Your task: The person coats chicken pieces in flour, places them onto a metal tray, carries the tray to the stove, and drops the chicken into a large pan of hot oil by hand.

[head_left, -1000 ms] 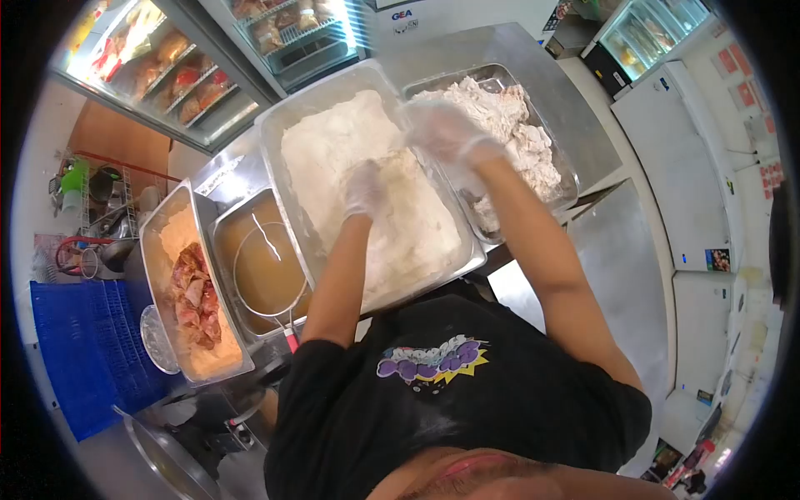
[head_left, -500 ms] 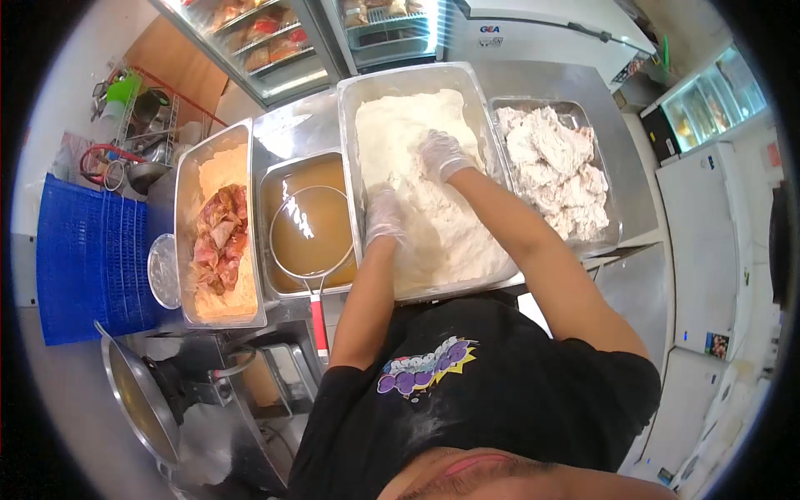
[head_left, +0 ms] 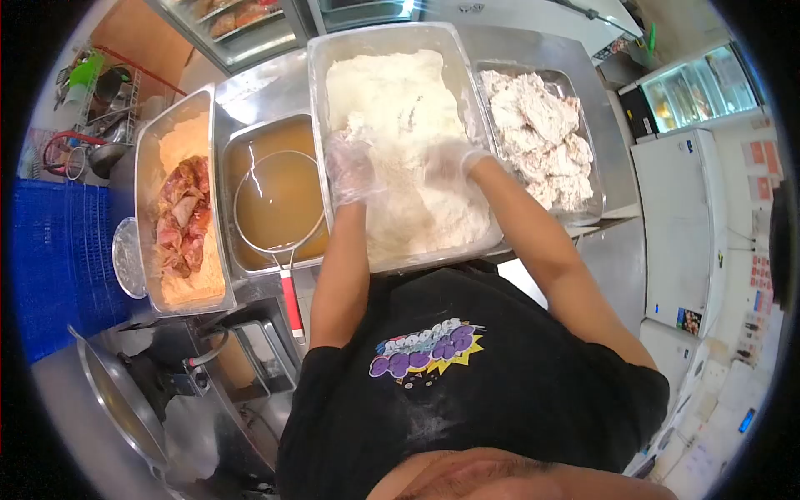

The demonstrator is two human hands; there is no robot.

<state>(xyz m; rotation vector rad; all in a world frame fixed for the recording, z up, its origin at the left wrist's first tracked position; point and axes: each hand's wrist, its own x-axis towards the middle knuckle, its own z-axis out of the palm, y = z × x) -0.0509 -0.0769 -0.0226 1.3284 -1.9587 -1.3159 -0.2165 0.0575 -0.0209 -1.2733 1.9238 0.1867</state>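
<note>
red meat (head_left: 183, 217) sat left of powder tub (head_left: 383, 35). left hand (head_left: 350, 171) met white powder (head_left: 392, 83) by tub's left wall; right hand (head_left: 450, 162), blurred, had shifted toward tub's near end, so mixing likely moved there. couldn't tell either hand's finger pose. coated lumps (head_left: 542, 133) lay right of tub.

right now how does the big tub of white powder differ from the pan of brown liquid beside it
The tub is larger than the pan. The tub holds uneven white powder; the pan holds brown liquid. The left hand and right hand are at the tub, while a strainer lies across the pan. Both are rectangular and open-topped.
</note>
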